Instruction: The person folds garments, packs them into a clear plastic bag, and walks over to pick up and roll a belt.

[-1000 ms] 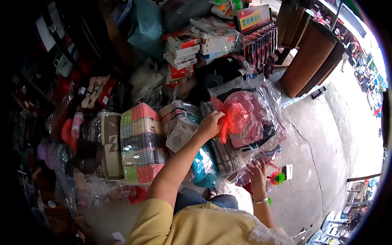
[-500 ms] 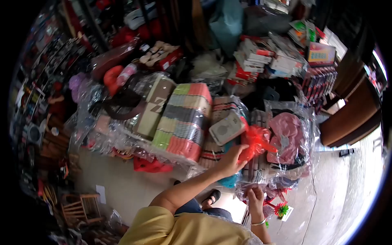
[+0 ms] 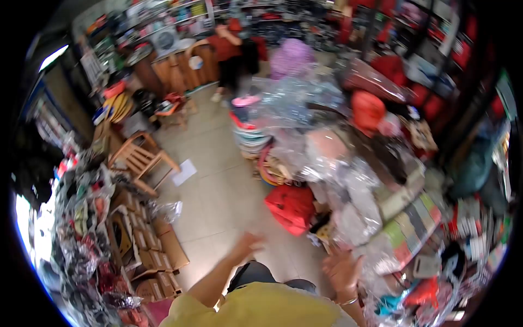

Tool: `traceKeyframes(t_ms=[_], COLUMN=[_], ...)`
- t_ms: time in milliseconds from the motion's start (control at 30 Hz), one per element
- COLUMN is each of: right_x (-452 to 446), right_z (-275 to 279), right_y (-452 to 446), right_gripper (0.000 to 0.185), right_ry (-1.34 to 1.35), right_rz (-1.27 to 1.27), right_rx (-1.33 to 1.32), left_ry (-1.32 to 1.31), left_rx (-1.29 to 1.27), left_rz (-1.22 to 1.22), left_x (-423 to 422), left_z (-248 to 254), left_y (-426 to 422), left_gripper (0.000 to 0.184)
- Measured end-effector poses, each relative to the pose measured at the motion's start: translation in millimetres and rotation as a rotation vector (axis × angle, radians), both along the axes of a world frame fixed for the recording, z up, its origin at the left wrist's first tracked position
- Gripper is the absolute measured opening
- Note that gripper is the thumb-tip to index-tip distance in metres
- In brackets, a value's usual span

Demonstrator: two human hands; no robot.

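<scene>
My left hand (image 3: 248,246) hangs over the tiled floor in front of my body, blurred, its fingers stretched out with nothing in them. Beside the goods on the right is my right hand (image 3: 342,270), also blurred, fingers apart and empty. Nearest to it lies clear plastic wrapping (image 3: 357,212). A plastic-wrapped stack of striped cloth (image 3: 411,231) sits further right. Past it are a small white box-shaped device (image 3: 427,266) and a red plastic bag (image 3: 424,293). A bright red bag (image 3: 291,210) rests low at the pile's near side, between and beyond my hands.
A wooden chair (image 3: 143,163) and opened cardboard boxes (image 3: 171,248) stand to the left. White paper (image 3: 184,172) lies on the tiled floor (image 3: 210,199). Stacked basins (image 3: 251,136) stand by the pile. Another person (image 3: 226,49) is further back, near shelves of goods.
My view has swung left toward the aisle. My left hand has left the red plastic bag and now hangs over the floor. My right hand has come away from the wrapped cloth.
</scene>
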State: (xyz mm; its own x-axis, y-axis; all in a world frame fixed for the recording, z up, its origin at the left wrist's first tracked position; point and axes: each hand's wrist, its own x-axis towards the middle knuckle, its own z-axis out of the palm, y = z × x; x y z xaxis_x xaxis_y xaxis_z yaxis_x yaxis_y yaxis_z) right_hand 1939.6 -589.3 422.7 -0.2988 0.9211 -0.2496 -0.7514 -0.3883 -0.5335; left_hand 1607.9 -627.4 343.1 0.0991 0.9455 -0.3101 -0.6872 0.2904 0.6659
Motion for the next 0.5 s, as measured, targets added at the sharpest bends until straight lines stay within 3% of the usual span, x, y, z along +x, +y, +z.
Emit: traceKeyframes(t_ms=[33, 67, 100, 133, 200, 233, 333, 400, 433, 467, 500], right_x=[-21, -40, -53, -63, -105, -128, -195, -239, -255, -269, -286], right_z=[12, 21, 20, 16, 21, 21, 5, -21, -41, -60, -73], right_y=[29, 58, 88, 114, 146, 155, 177, 193, 207, 217, 224], right_gripper=[0.077, 0.073, 0.069, 0.068, 0.064, 0.064, 0.053, 0.045, 0.039, 0.035, 0.034], right_ry=[0.242, 0.353, 0.288, 0.255, 0.248, 0.241, -0.061, -0.341, -0.359, -0.455, -0.482], right_rz=[-0.111, -0.189, -0.268, -0.262, -0.189, -0.177, 0.182, 0.304, 0.421, 0.494, 0.552], right_rx=[0.011, 0.069, 0.105, 0.171, 0.162, 0.153, -0.048, -0.170, -0.195, -0.158, -0.106], left_ry=[-0.284, -0.488, -0.736, -0.741, -0.499, -0.497, -0.335, -0.219, -0.165, -0.113, -0.065], left_rx=[0.058, 0.330, 0.232, 0.417, 0.588, 0.581, 0.704, 0.268, 0.122, -0.024, -0.177], left_rz=[0.358, 0.506, 0.978, 1.113, 1.228, 1.243, 1.181, 1.279, 1.206, 1.134, 1.053], left_x=[-62, -132, -170, -235, -297, -319, -349, -342, -341, -332, -325], left_z=[6, 5, 74, 48, 73, 73, 51, 18, -21, -81, -181], left_y=[-7, -21, -27, -50, -76, -80, -78, -56, -56, -59, -80], left_gripper=[0.063, 0.068, 0.070, 0.072, 0.071, 0.071, 0.074, 0.074, 0.073, 0.073, 0.066])
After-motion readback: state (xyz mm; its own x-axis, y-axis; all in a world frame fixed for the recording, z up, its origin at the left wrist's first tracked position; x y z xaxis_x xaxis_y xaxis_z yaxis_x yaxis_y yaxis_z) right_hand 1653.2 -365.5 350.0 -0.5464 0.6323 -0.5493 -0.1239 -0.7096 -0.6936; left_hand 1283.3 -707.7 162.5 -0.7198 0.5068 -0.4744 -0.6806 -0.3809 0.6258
